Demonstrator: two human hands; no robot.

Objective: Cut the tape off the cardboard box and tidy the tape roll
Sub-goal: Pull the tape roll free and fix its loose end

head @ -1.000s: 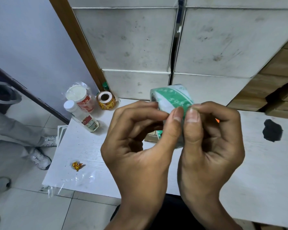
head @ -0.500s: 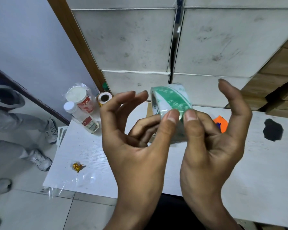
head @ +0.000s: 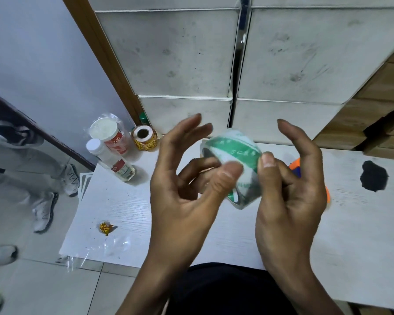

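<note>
A green and white tape roll (head: 233,153) is held up above the white table (head: 127,201), between both hands. My left hand (head: 182,196) presses its thumb on the roll's face, with two fingers behind the roll and the other fingers spread upward. My right hand (head: 289,194) pinches the roll's right side with its thumb, index finger raised and apart. An orange and blue tool (head: 296,165), probably a cutter, lies on the table, mostly hidden behind my right hand. The cardboard box is hidden from view.
At the table's back left stand two white-capped bottles (head: 110,153) and a small gold label roll (head: 144,138). A gold crumpled wrapper (head: 106,227) and clear plastic film (head: 114,245) lie near the front left. A black stain (head: 373,176) marks the right. Another person's legs (head: 32,169) stand left.
Both hands went from closed around the roll to fingers spread, holding it mainly by the thumbs. The roll has tilted and dropped slightly, and the orange tool behind became visible.
</note>
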